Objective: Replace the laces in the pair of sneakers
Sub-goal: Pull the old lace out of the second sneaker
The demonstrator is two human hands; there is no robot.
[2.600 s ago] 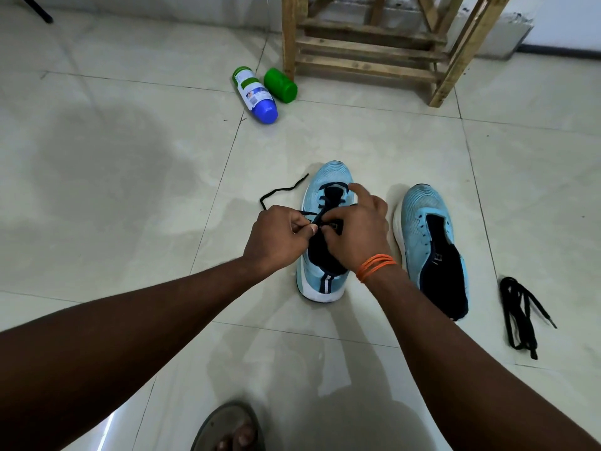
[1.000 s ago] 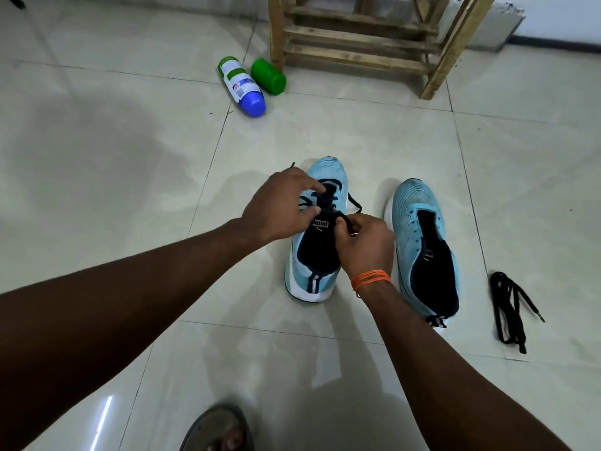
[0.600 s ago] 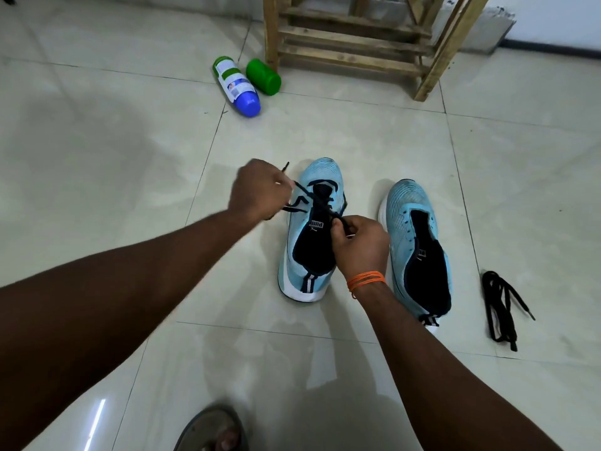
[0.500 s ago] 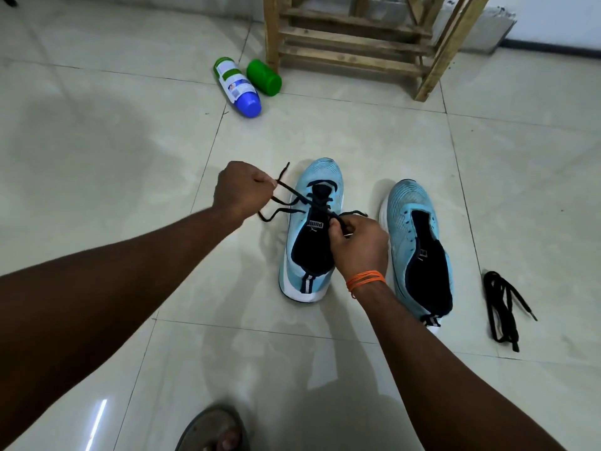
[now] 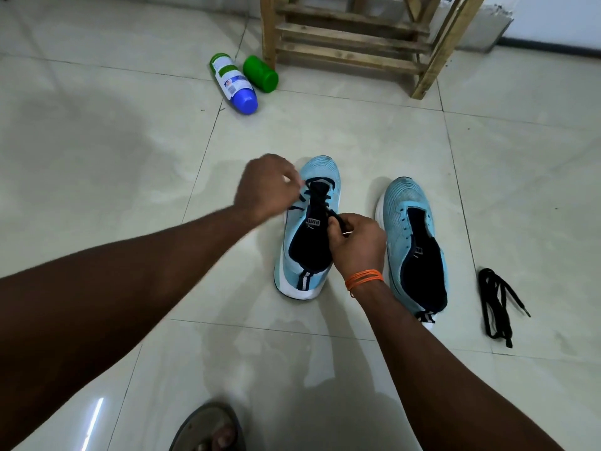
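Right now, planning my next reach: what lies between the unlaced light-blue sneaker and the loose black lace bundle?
Only bare pale floor tile separates the unlaced light-blue sneaker from the black lace bundle, per the head view.

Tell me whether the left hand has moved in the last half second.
Yes. The left hand, gripping the lace, has come back in to the front eyelets of the sneaker; before, it was pulled out to that sneaker's left.

Looks like a home room, seen at floor level. Glossy pale tiled floor [image 5: 97,157], rough wooden rack [image 5: 351,43] by a white wall [image 5: 559,14] with dark skirting [image 5: 553,47], blue-capped bottle [image 5: 232,81] and green bottle [image 5: 260,74] lying on the tiles, sneakers [image 5: 400,196] set on the floor, sandalled foot [image 5: 211,431] at bottom edge.
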